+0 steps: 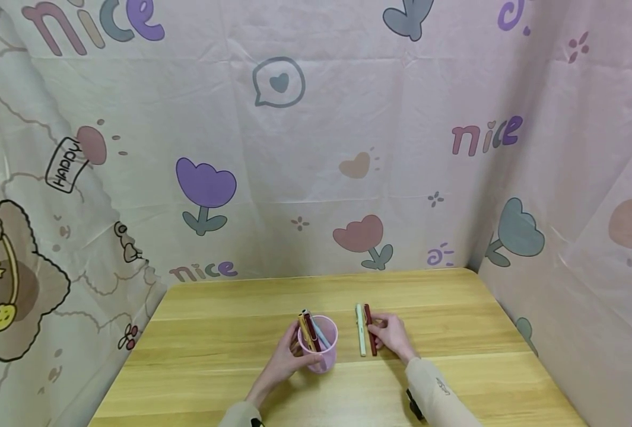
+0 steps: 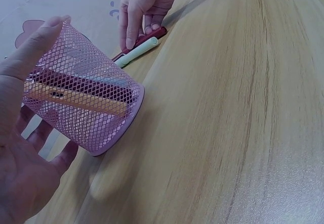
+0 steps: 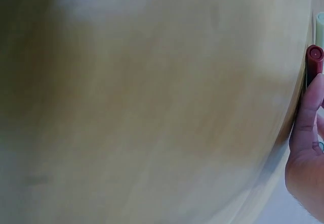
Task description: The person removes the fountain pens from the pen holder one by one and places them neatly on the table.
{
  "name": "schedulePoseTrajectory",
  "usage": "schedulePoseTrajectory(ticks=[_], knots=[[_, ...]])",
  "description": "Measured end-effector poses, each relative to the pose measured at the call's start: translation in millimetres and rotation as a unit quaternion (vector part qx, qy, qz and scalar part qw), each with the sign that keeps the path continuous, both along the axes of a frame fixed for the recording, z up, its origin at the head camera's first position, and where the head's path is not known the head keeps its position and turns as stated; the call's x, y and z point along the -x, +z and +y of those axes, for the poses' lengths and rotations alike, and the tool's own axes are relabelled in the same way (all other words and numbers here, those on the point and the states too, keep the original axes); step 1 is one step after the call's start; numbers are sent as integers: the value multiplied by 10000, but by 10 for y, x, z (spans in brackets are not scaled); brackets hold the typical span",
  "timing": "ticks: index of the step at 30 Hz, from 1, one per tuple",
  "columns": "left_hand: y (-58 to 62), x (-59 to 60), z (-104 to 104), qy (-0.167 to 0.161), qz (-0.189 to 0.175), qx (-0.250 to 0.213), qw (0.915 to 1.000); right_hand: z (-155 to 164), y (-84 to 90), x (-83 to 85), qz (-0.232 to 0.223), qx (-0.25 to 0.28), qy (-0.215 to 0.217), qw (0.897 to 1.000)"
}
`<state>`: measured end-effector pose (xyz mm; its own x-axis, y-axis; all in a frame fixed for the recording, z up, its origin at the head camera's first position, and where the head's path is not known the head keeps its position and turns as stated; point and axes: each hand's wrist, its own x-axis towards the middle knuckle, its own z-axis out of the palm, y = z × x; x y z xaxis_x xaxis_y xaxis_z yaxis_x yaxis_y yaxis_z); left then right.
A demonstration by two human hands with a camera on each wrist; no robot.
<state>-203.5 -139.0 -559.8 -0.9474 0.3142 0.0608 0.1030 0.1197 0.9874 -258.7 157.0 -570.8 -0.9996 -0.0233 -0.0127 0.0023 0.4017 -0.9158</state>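
A pink mesh cup (image 1: 321, 347) stands near the front middle of the wooden table (image 1: 230, 332), with a yellow, a dark red and a light blue pen in it. My left hand (image 1: 296, 351) grips the cup from its left side; in the left wrist view the thumb (image 2: 35, 47) lies along the cup (image 2: 86, 107). Right of the cup lie a pale green pen (image 1: 360, 339) and a dark red pen (image 1: 371, 335), side by side. My right hand (image 1: 382, 332) pinches the dark red pen (image 2: 149, 36); its red end (image 3: 315, 56) shows beside a finger (image 3: 307, 113).
Patterned pink cloth (image 1: 316, 148) hangs close behind and on both sides of the table. Bare wood lies in front of the cup and to the far left and right.
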Motion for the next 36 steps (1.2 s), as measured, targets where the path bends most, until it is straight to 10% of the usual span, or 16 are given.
schedulePoseTrajectory(ticks=[20,36], knots=[[-8,-4,-4,-29,12,-57,10000,14,25,-27,330,48,-264,9991],[12,-9,0,-45,92,-96,9999,-100,260,-64,493,897,543,9933]])
